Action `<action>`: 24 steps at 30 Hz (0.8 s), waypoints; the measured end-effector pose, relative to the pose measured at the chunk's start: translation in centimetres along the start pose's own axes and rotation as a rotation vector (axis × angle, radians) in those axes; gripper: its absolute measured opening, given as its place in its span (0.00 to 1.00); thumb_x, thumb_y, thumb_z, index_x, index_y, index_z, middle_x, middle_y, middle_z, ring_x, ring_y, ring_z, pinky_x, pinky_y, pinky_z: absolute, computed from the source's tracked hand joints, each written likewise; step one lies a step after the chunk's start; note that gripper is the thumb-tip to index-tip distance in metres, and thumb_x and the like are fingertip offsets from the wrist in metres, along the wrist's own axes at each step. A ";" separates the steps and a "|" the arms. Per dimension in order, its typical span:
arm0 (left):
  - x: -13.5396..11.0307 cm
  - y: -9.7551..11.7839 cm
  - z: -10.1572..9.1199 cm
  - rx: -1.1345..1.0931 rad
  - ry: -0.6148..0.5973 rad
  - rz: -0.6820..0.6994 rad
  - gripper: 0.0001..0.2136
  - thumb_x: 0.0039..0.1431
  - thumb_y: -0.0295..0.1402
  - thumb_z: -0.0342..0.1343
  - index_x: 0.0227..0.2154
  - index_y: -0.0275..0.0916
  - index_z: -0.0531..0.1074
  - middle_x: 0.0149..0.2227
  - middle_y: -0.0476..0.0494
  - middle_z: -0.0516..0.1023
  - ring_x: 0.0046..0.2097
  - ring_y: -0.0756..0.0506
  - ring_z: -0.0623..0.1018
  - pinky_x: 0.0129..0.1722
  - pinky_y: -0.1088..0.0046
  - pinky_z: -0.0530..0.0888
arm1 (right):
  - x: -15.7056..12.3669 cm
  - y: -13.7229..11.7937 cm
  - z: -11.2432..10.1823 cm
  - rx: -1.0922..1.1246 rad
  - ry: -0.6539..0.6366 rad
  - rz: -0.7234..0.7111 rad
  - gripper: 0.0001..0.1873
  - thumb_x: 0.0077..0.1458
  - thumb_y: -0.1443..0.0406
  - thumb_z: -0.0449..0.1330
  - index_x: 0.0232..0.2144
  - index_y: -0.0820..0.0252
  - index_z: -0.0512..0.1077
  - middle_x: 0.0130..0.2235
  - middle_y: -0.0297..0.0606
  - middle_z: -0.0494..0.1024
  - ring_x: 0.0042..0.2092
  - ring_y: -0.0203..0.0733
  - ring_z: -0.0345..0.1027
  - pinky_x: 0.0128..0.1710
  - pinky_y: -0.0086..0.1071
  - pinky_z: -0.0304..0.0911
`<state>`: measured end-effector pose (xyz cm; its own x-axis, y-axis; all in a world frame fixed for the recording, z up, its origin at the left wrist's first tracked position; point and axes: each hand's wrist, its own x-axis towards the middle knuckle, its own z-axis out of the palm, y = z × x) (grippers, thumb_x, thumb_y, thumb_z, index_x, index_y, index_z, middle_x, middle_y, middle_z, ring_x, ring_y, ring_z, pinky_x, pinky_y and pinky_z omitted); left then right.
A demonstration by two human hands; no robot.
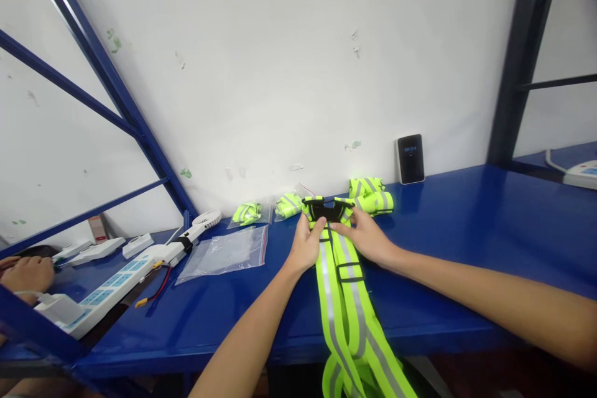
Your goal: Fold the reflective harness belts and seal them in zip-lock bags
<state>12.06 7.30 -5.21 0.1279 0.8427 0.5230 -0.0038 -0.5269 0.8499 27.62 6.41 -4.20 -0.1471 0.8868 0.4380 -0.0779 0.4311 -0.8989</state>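
- Head view: left hand (pixel 308 241) and right hand (pixel 367 236) both pinch the safety vest (pixel 362 323) at its far end, thumbs on top.
- Gripping evenly from both sides should keep the straps (pixel 328 289) from twisting.
- Yellow-green, grey-striped, with a black buckle (pixel 351 272), it runs over the worktop (pixel 471 242) past the near edge.
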 end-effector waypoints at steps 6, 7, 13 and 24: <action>-0.1 -0.9 0.2 0.011 0.019 0.033 0.17 0.59 0.40 0.55 0.49 0.40 0.67 0.51 0.41 0.73 0.57 0.41 0.69 0.56 0.64 0.65 | -0.5 -1.2 0.5 0.043 0.052 0.143 0.16 0.44 0.58 0.67 0.33 0.59 0.69 0.26 0.33 0.74 0.31 0.43 0.68 0.32 0.36 0.66; -0.1 -1.1 0.2 0.000 0.022 0.027 0.17 0.59 0.41 0.55 0.50 0.40 0.67 0.51 0.41 0.73 0.57 0.41 0.69 0.57 0.64 0.64 | -0.4 -1.2 0.6 0.057 0.036 0.142 0.16 0.44 0.58 0.67 0.33 0.59 0.69 0.25 0.32 0.74 0.30 0.43 0.68 0.31 0.35 0.65; -0.3 -1.6 0.4 -0.052 0.023 -0.027 0.19 0.60 0.42 0.54 0.51 0.41 0.65 0.53 0.41 0.71 0.59 0.41 0.67 0.58 0.63 0.62 | 0.3 -0.7 0.9 0.059 -0.064 0.024 0.19 0.46 0.57 0.65 0.38 0.60 0.69 0.31 0.36 0.77 0.36 0.45 0.70 0.36 0.36 0.65; 0.2 -1.6 0.0 -0.163 0.017 -0.023 0.19 0.55 0.43 0.59 0.46 0.39 0.69 0.52 0.40 0.73 0.57 0.39 0.69 0.57 0.61 0.64 | 0.4 1.8 -0.4 -0.051 -0.120 0.033 0.17 0.50 0.62 0.58 0.44 0.54 0.64 0.39 0.35 0.76 0.43 0.47 0.70 0.46 0.41 0.65</action>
<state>12.11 8.35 -6.48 0.1135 0.8569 0.5028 -0.1616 -0.4835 0.8603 27.81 7.58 -5.61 -0.2660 0.8756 0.4032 -0.0211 0.4129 -0.9105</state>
